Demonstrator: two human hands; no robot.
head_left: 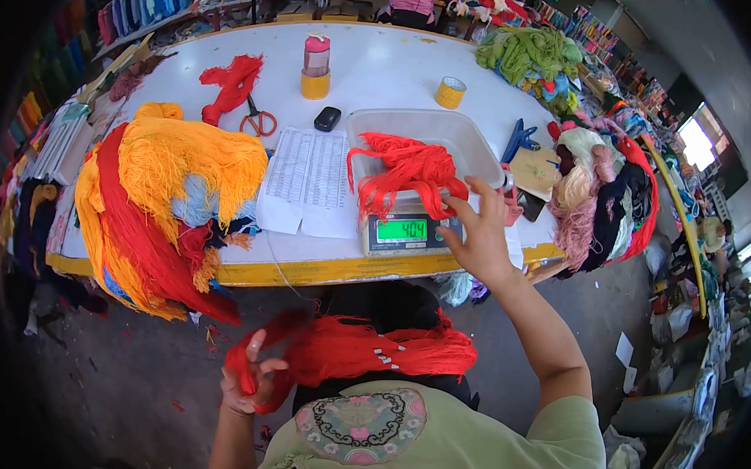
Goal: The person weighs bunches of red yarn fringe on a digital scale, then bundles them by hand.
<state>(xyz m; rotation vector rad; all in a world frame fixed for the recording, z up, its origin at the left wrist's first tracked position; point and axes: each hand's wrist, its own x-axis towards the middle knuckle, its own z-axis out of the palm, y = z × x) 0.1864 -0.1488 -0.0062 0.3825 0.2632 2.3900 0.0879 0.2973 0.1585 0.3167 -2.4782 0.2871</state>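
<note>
My left hand (250, 378) is at the lower left with strands of red yarn looped through its curled fingers. That yarn runs to a thick red skein (387, 349) lying across my lap, with small white tags on it. My right hand (482, 239) is open, fingers spread, over the front right corner of a clear plastic tray (472, 134). Its fingertips are close to the red yarn (412, 165) heaped in the tray; contact is hard to tell. Under the tray is a digital scale (402, 234) with a lit green display.
Orange and red skeins (186, 155) hang over the table's left edge. Printed sheets (306, 181), scissors (259, 120), a black fob-like item (327, 118), a pink-capped bottle (316, 57) and a tape roll (450, 93) lie behind. Mixed yarn (604, 190) is piled right. A person (413, 1) is beyond.
</note>
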